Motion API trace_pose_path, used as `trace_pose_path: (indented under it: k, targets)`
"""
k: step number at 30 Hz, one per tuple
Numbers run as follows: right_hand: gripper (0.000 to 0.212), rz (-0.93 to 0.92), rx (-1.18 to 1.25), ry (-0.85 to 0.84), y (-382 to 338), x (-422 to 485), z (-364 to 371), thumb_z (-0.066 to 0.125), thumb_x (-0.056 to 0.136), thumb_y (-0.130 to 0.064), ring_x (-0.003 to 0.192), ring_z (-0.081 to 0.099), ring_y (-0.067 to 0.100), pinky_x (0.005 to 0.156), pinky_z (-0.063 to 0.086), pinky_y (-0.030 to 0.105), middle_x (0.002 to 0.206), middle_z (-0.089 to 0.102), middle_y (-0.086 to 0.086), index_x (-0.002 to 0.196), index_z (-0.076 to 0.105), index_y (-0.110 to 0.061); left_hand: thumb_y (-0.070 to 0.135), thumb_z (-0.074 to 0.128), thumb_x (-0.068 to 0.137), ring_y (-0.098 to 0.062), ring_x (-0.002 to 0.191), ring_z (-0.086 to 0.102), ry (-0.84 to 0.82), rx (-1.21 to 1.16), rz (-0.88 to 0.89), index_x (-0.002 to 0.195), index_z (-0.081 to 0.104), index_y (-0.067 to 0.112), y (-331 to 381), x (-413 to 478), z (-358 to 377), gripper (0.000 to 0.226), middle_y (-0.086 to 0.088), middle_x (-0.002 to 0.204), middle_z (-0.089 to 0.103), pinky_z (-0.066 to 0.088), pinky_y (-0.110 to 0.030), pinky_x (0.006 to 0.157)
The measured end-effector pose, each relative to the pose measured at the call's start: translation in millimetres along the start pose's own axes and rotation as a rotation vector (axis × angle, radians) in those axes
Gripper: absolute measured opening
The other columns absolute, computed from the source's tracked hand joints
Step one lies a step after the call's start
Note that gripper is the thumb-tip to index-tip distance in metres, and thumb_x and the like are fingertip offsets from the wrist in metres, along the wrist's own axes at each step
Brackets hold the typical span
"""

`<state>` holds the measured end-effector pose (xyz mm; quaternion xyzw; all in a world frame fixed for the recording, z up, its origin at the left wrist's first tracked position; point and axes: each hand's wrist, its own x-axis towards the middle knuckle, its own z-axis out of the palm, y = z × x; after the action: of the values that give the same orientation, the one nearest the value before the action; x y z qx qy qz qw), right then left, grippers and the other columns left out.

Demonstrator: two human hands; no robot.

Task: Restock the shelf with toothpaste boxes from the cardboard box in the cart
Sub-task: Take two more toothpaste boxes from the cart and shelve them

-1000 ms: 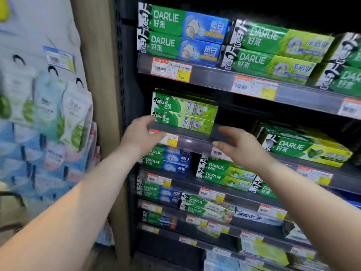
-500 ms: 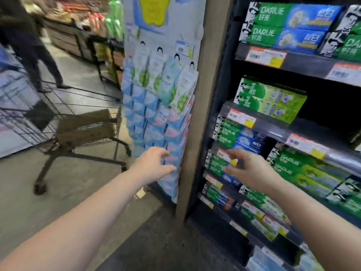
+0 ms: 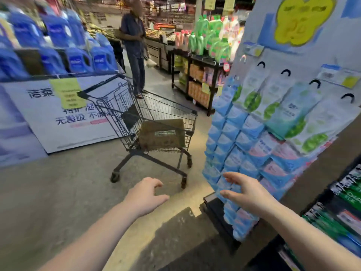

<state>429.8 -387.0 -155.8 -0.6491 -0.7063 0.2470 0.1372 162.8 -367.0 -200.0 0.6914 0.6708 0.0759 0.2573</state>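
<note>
A supermarket aisle with a grey floor (image 3: 48,192). A wire cart (image 3: 156,122) stands mid-aisle, the brown cardboard box (image 3: 162,133) sitting in its basket. Both hands reach forward empty, fingers spread: left hand (image 3: 145,196), right hand (image 3: 248,192). Toothpaste boxes (image 3: 349,192) fill the shelf (image 3: 320,200) at the right edge.

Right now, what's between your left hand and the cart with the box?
Only bare floor. In the head view the left hand, empty and open, hangs short of the cart that holds the cardboard box; nothing lies between them.
</note>
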Motion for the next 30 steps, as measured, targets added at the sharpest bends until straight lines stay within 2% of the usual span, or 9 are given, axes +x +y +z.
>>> trace_pose_path:
  k: [3, 7, 10, 17, 23, 27, 30]
  targets:
    - [0.058, -0.011, -0.004, -0.024, -33.4, 53.9, 23.2, 0.062, 0.082, -0.043, 0.121, 0.048, 0.01, 0.099, 0.037, 0.025, 0.131, 0.053, -0.005, 0.133, 0.042, -0.027, 0.05, 0.061, 0.079, -0.018, 0.118, 0.052, 0.008, -0.005, -0.028, 0.124, 0.054, 0.024, -48.8, 37.9, -27.2, 0.052, 0.001, 0.132, 0.052, 0.043, -0.033, 0.1]
    - [0.057, 0.0, 0.007, -0.04, -68.4, 113.4, 49.8, 0.062, 0.08, -0.044, 0.113, 0.053, 0.012, 0.096, 0.041, 0.027, 0.129, 0.056, -0.004, 0.131, 0.044, -0.026, 0.049, 0.062, 0.079, -0.017, 0.117, 0.054, -0.003, -0.008, -0.056, 0.123, 0.055, 0.023, -100.6, 81.9, -59.2, 0.052, 0.0, 0.132, 0.053, 0.045, -0.034, 0.1]
    - [0.058, 0.025, 0.022, -0.076, -85.2, 151.8, 62.1, 0.061, 0.081, -0.044, 0.115, 0.052, 0.012, 0.096, 0.04, 0.026, 0.129, 0.055, -0.005, 0.133, 0.042, -0.026, 0.048, 0.062, 0.079, -0.019, 0.115, 0.055, 0.005, -0.016, -0.071, 0.124, 0.055, 0.022, -122.2, 114.7, -74.6, 0.052, -0.002, 0.13, 0.054, 0.044, -0.033, 0.099]
    - [0.058, 0.023, 0.04, -0.094, -98.4, 258.2, 70.9, 0.064, 0.079, -0.043, 0.117, 0.051, 0.011, 0.097, 0.04, 0.027, 0.126, 0.057, -0.005, 0.131, 0.044, -0.027, 0.046, 0.059, 0.081, -0.019, 0.12, 0.051, -0.001, -0.058, -0.054, 0.127, 0.051, 0.024, -137.7, 203.1, -91.4, 0.052, 0.0, 0.134, 0.05, 0.041, -0.035, 0.103]
    - [0.056, -0.04, 0.068, -0.115, -96.0, 383.3, 67.1, 0.064, 0.08, -0.041, 0.118, 0.051, 0.01, 0.094, 0.037, 0.022, 0.128, 0.057, -0.005, 0.131, 0.046, -0.026, 0.045, 0.058, 0.082, -0.019, 0.124, 0.047, -0.006, -0.066, -0.114, 0.129, 0.05, 0.023, -146.6, 308.3, -110.0, 0.052, -0.002, 0.137, 0.048, 0.04, -0.037, 0.105]
    - [0.059, -0.026, 0.088, -0.16, -86.0, 464.5, 49.1, 0.065, 0.078, -0.042, 0.12, 0.051, 0.01, 0.096, 0.037, 0.021, 0.131, 0.056, -0.004, 0.132, 0.045, -0.027, 0.045, 0.06, 0.082, -0.017, 0.125, 0.047, -0.027, -0.077, -0.157, 0.128, 0.05, 0.024, -137.9, 378.0, -124.6, 0.052, 0.002, 0.136, 0.048, 0.038, -0.031, 0.105]
    - [0.059, -0.034, 0.081, -0.199, -77.6, 522.3, 34.2, 0.064, 0.078, -0.041, 0.12, 0.051, 0.012, 0.099, 0.039, 0.025, 0.133, 0.055, -0.004, 0.132, 0.045, -0.025, 0.037, 0.064, 0.081, -0.016, 0.12, 0.051, 0.007, -0.116, -0.172, 0.126, 0.052, 0.023, -130.6, 431.0, -138.3, 0.049, 0.005, 0.132, 0.051, 0.04, -0.028, 0.102]
